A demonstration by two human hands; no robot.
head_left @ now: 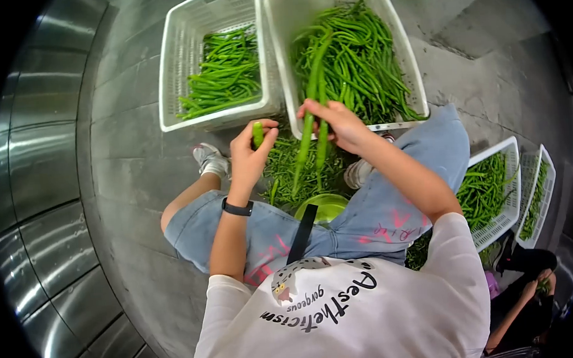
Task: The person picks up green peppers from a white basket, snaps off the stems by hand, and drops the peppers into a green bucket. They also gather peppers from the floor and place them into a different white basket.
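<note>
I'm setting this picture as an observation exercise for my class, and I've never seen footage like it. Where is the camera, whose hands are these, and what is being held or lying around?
There is no machine here. The camera sits on a person's head and looks down, so the curved picture shows their own shirt, knees and bare hands. The left hand, above a dark wristband, pinches a short green piece. The right hand grips a few long green pods; I cannot tell whether they are beans or peppers. On the grey floor ahead stand a left basket and a right basket, both white and holding similar pods. Green scraps lie between the shoes, beside a green bowl. At the lower right, another person sits near more baskets.
</note>
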